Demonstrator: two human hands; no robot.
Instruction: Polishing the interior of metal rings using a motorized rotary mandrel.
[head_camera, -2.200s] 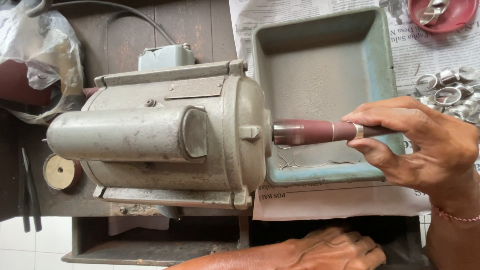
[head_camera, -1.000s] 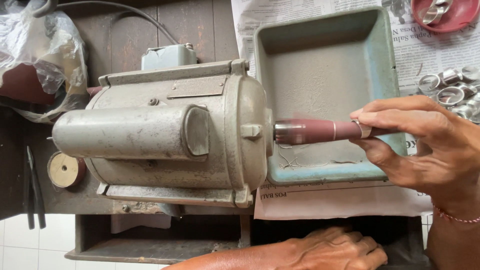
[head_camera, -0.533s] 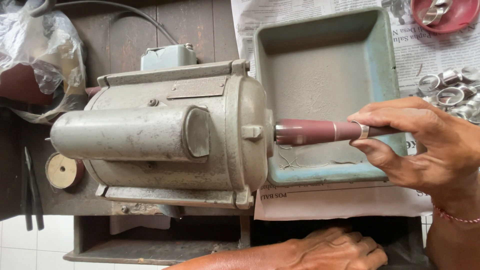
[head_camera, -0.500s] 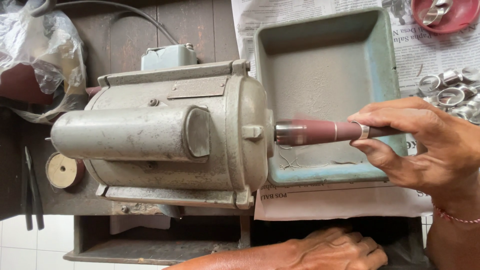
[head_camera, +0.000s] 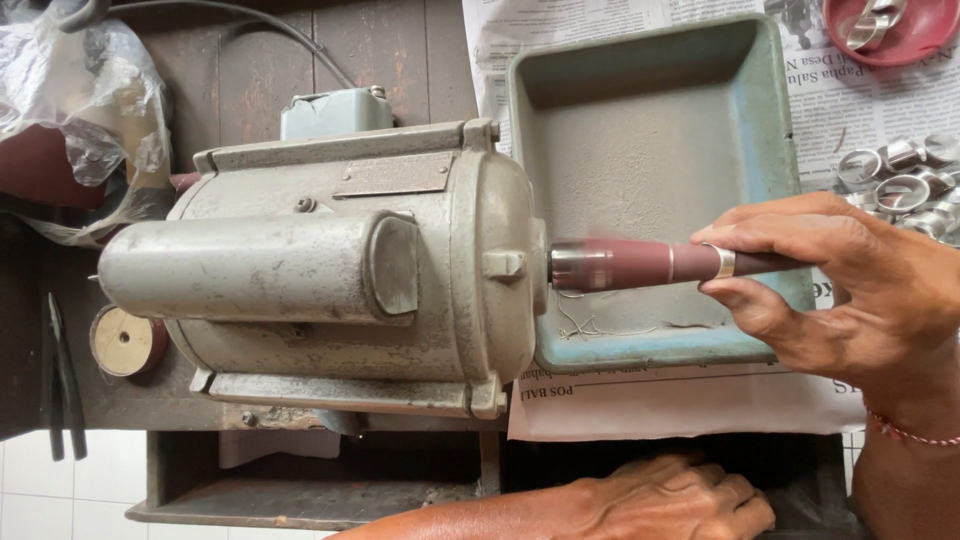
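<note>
Grey metal fills the middle of the view: a big electric motor (head_camera: 330, 285) lies on its side on the dark wooden table (head_camera: 390, 50). To its right a blue-green metal tray (head_camera: 770, 130) rests on newspaper (head_camera: 680, 400), and it holds only a few thin wire scraps. From the motor's end a tapered reddish-brown spindle (head_camera: 630, 264) sticks out over the tray; its surface looks blurred, so I judge that it turns.

At the right, the right hand (head_camera: 850, 290) has its fingers (head_camera: 770, 232) closed around the thin end of the spindle, where a small silver ring (head_camera: 722, 262) sits between thumb and forefinger. The left hand (head_camera: 660, 500) lies flat at the bottom edge, fingers spread, holding nothing.

Smaller things: a heap of silver rings (head_camera: 900, 175) on the newspaper, a red dish (head_camera: 880, 30) with more metal pieces, a small round disc (head_camera: 125, 340) left of the motor.

If the spindle really spins, the ring may catch and fly off, or the skin of the fingertips may be rubbed, because they press so near the moving surface.
</note>
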